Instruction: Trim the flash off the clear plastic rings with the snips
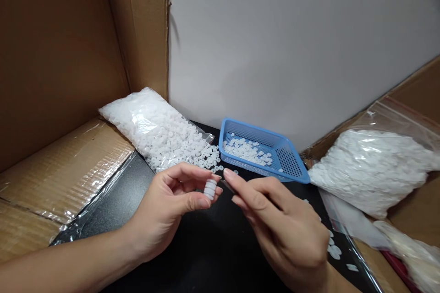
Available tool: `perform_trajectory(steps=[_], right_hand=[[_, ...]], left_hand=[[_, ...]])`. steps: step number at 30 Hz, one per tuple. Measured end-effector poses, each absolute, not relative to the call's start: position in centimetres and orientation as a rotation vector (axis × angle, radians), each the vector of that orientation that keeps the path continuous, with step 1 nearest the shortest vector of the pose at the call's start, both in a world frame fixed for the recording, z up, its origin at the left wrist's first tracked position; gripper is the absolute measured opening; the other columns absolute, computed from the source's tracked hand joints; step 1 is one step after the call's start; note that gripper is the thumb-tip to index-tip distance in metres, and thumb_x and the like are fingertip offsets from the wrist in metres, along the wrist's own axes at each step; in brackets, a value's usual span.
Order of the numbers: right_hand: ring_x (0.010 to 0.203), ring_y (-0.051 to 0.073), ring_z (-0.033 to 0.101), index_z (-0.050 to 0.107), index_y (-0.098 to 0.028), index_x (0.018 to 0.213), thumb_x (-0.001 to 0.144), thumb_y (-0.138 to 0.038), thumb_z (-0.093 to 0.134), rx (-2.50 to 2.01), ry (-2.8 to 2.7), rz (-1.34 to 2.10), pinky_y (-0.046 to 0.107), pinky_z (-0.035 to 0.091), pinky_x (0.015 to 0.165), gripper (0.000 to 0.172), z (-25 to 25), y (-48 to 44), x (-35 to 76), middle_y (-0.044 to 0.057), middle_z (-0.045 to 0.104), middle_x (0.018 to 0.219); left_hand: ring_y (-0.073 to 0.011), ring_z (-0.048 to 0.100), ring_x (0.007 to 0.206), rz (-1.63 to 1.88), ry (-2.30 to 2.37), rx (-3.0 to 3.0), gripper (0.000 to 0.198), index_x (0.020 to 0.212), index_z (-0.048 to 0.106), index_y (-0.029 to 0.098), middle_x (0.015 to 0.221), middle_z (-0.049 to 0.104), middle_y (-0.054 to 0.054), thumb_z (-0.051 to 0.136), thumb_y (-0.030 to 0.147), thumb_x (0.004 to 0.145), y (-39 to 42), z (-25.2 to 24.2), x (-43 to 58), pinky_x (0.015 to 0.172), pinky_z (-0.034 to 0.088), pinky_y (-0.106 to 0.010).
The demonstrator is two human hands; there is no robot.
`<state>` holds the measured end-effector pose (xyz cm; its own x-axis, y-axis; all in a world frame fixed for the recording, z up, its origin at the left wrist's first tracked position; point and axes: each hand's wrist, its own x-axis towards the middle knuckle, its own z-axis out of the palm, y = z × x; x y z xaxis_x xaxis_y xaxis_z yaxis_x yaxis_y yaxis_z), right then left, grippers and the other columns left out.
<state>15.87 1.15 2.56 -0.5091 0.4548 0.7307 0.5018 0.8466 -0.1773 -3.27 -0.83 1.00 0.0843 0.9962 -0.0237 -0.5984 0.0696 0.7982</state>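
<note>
My left hand [172, 206] pinches a short stack of white plastic rings [210, 189] between thumb and fingers, above the black tabletop [220, 247]. Close on its right, my right hand [285, 219] is closed, index finger stretched toward the stack. A thin, dark, metal-looking tip [227, 185] shows under that finger; the rest of it is hidden in the hand. Behind the left hand lies a clear plastic bag of white rings [158, 128], with many loose ones [209, 158] spilled from its mouth. A blue plastic basket [288, 146] beyond my hands holds small white pieces [247, 150].
On the right stands a zip bag [371, 169] full of white pieces. White discs [334, 251] lie scattered by the right table edge. Cardboard [62, 165] borders the left side, and a pale wall panel [292, 41] rises behind the basket.
</note>
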Motion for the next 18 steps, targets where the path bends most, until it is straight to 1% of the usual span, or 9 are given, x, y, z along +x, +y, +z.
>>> perform_trajectory(steps=[2,5,8,9,11,13,15,16,18], right_hand=[[0.072,0.011,0.063,0.063,-0.019,0.137,0.100,-0.007,0.053,-0.702,-2.097,0.119,0.021,0.051,0.063,0.041,2.8,1.2,16.2,0.003,0.064,0.086],[0.069,0.012,0.058,0.057,-0.030,0.143,0.099,-0.010,0.052,-0.731,-2.003,0.274,0.024,0.051,0.061,0.049,3.2,1.1,16.9,0.000,0.059,0.083],[0.071,0.014,0.059,0.056,-0.032,0.144,0.105,-0.025,0.047,-0.772,-1.974,0.338,0.025,0.052,0.063,0.041,3.5,1.2,17.5,0.001,0.063,0.084],[0.070,0.014,0.060,0.061,-0.030,0.138,0.106,-0.034,0.045,-0.774,-1.982,0.367,0.025,0.051,0.062,0.036,3.6,1.3,17.5,0.001,0.065,0.083],[0.061,0.012,0.056,0.072,-0.026,0.110,0.103,-0.044,0.050,-0.778,-1.984,0.427,0.023,0.048,0.056,0.029,3.7,1.4,17.5,-0.001,0.063,0.075],[0.055,0.009,0.052,0.067,-0.024,0.085,0.098,-0.035,0.063,-0.792,-1.943,0.464,0.020,0.044,0.051,0.018,3.7,1.6,17.2,-0.004,0.058,0.067],[0.059,0.009,0.055,0.064,-0.022,0.080,0.094,-0.021,0.068,-0.795,-1.906,0.506,0.020,0.044,0.053,0.014,3.6,1.7,16.8,-0.004,0.059,0.069],[0.062,0.010,0.057,0.065,-0.022,0.081,0.094,-0.020,0.067,-0.791,-1.906,0.562,0.020,0.045,0.056,0.013,3.5,1.7,16.5,-0.003,0.061,0.071],[0.067,0.012,0.061,0.069,-0.022,0.084,0.095,-0.027,0.066,-0.797,-1.889,0.789,0.022,0.048,0.060,0.013,3.1,1.6,15.9,-0.001,0.065,0.075]], left_hand=[[-0.0114,0.076,0.080,1.360,0.689,0.749,0.030,0.089,0.082,0.023,0.088,0.083,0.001,0.091,0.008,0.065,-0.7,0.8,-3.5,0.080,0.059,-0.017],[-0.0130,0.078,0.083,1.366,0.671,0.799,0.030,0.091,0.082,0.025,0.090,0.083,0.001,0.089,0.007,0.068,-0.6,0.8,-3.9,0.081,0.060,-0.018],[-0.0143,0.078,0.084,1.368,0.660,0.829,0.028,0.090,0.082,0.024,0.089,0.083,0.001,0.088,0.006,0.069,-0.4,0.8,-4.0,0.082,0.061,-0.020],[-0.0144,0.078,0.084,1.371,0.658,0.836,0.028,0.089,0.082,0.024,0.089,0.083,0.001,0.088,0.006,0.069,-0.3,0.8,-3.9,0.082,0.061,-0.020],[-0.0142,0.078,0.084,1.378,0.659,0.846,0.027,0.088,0.082,0.024,0.090,0.083,0.001,0.088,0.006,0.069,-0.1,0.8,-3.9,0.082,0.061,-0.020],[-0.0137,0.077,0.083,1.387,0.667,0.854,0.026,0.088,0.082,0.024,0.090,0.083,0.001,0.089,0.008,0.069,0.0,0.8,-3.8,0.082,0.061,-0.020],[-0.0129,0.077,0.081,1.386,0.684,0.870,0.026,0.087,0.082,0.025,0.089,0.083,0.001,0.090,0.009,0.068,0.0,0.7,-3.9,0.079,0.061,-0.018],[-0.0126,0.076,0.081,1.384,0.697,0.889,0.027,0.088,0.082,0.025,0.089,0.083,0.001,0.090,0.009,0.068,-0.1,0.6,-4.0,0.077,0.060,-0.018],[-0.0126,0.075,0.083,1.399,0.738,0.970,0.030,0.089,0.082,0.027,0.089,0.083,0.002,0.090,0.009,0.067,-0.2,0.5,-4.1,0.075,0.059,-0.017]])
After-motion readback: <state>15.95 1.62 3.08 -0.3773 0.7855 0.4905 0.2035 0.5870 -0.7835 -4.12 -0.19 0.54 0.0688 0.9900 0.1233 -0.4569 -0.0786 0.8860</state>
